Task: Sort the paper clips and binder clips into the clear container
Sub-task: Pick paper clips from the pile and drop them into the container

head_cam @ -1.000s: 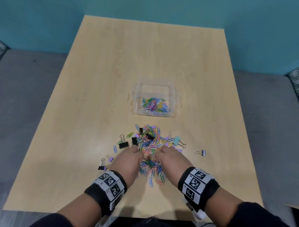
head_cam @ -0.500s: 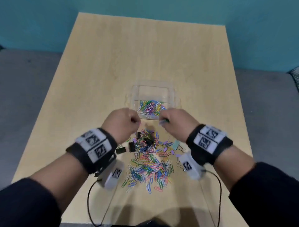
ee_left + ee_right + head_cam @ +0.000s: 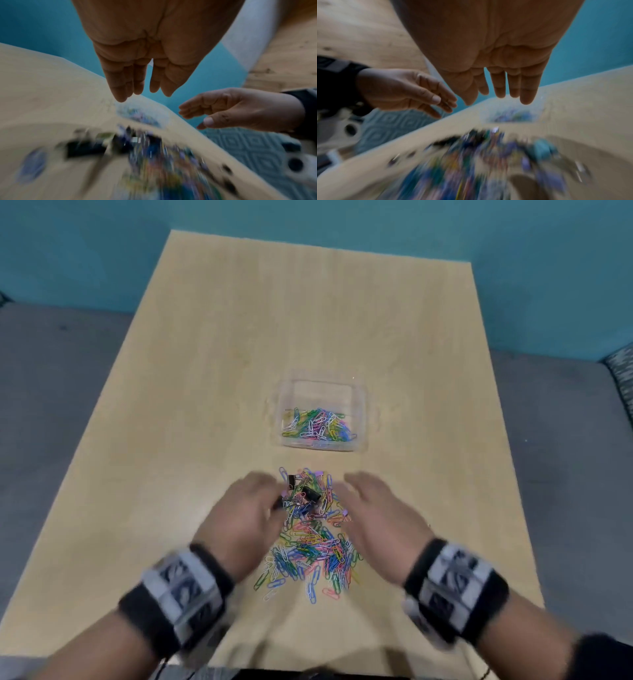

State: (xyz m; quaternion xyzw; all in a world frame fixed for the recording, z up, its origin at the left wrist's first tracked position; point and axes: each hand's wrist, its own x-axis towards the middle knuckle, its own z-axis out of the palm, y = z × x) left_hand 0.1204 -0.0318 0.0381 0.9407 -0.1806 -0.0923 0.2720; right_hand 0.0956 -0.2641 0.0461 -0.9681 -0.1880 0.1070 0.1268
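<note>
A clear container (image 3: 320, 392) stands mid-table with several coloured paper clips (image 3: 318, 428) in its near half. In front of it lies a loose pile of paper clips (image 3: 308, 549), with black binder clips (image 3: 311, 494) at its far end. My left hand (image 3: 246, 508) hovers at the pile's left side and my right hand (image 3: 373, 505) at its right side, both blurred. In the wrist views the left hand's fingers (image 3: 135, 81) and the right hand's fingers (image 3: 513, 86) are straight and hold nothing. The pile (image 3: 145, 155) below them is smeared by motion.
The wooden table (image 3: 274, 320) stands against a teal wall (image 3: 513, 251), with grey floor on both sides. A patterned cushion (image 3: 621, 371) shows at the right edge. Both wrists wear black bands with printed markers.
My hands gripped clips at the pile, carried them as fists to the container, and have come back over the pile with fingers straight and nothing in them.
</note>
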